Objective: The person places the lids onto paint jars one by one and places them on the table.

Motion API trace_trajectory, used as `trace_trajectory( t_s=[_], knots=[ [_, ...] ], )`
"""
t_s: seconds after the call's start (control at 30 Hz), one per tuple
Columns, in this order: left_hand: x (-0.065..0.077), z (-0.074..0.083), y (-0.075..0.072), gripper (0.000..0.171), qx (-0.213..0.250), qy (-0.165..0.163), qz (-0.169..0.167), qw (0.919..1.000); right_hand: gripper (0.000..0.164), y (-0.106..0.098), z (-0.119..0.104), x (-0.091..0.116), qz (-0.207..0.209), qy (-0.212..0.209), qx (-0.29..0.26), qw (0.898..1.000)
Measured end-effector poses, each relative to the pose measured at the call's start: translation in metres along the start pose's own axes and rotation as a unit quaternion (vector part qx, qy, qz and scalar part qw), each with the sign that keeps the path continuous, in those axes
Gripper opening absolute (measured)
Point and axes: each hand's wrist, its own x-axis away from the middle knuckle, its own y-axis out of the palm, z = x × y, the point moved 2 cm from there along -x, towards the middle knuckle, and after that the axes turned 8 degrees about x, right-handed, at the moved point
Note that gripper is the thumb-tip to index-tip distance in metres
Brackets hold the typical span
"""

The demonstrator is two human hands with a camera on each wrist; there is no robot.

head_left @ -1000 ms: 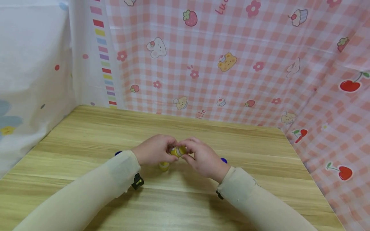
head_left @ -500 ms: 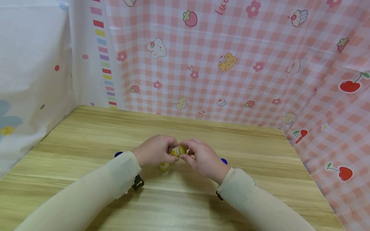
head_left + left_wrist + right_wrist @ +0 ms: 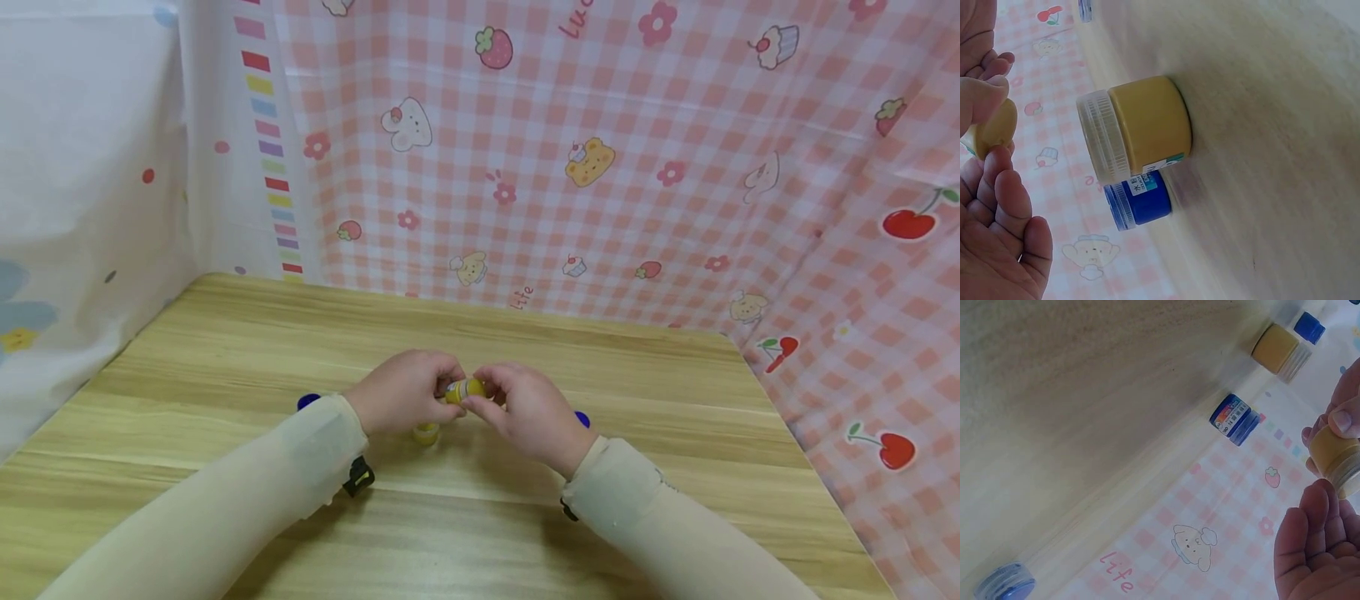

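Observation:
Above the middle of the table, a small yellow paint jar (image 3: 465, 390) lies on its side between both hands. My left hand (image 3: 405, 390) holds its left end. Thumb and fingers of my right hand (image 3: 525, 412) pinch the right end. The right wrist view shows this jar (image 3: 1330, 449) with a clear ribbed band, fingers covering much of it. Just below the hands, another yellow jar (image 3: 1150, 122) with a clear ribbed lid stands upright on the table.
Blue paint jars stand on the wooden table (image 3: 465, 533): one jar (image 3: 308, 402) left of the hands, one jar (image 3: 582, 418) behind the right wrist, and one jar (image 3: 1235, 417) hidden from the head view. Patterned cloth (image 3: 525, 125) hangs behind the table.
The right hand's fingers loosened slightly at the jar's end, then closed on it again, its thumb now nearer the jar's middle. The left hand and the standing jars stay put.

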Motion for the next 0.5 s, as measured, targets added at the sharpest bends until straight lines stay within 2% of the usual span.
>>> trace_trajectory(
  t_s=[0.07,0.27,0.5],
  knots=[
    [-0.0001,-0.0006,0.0005,0.017,0.0,-0.001,0.002,1.0,0.021,-0.0001,0.0001,0.0,-0.004,0.001,0.002,1.0],
    [-0.0007,-0.0036,0.0016,0.018,0.005,-0.014,0.0,0.9999,0.038,-0.0005,0.0006,0.0002,-0.027,0.002,0.012,1.0],
    [-0.0007,-0.0037,0.0008,0.017,0.01,-0.006,0.005,0.9999,0.03,-0.0007,0.0011,0.0,-0.03,-0.009,0.011,0.999]
  ],
)
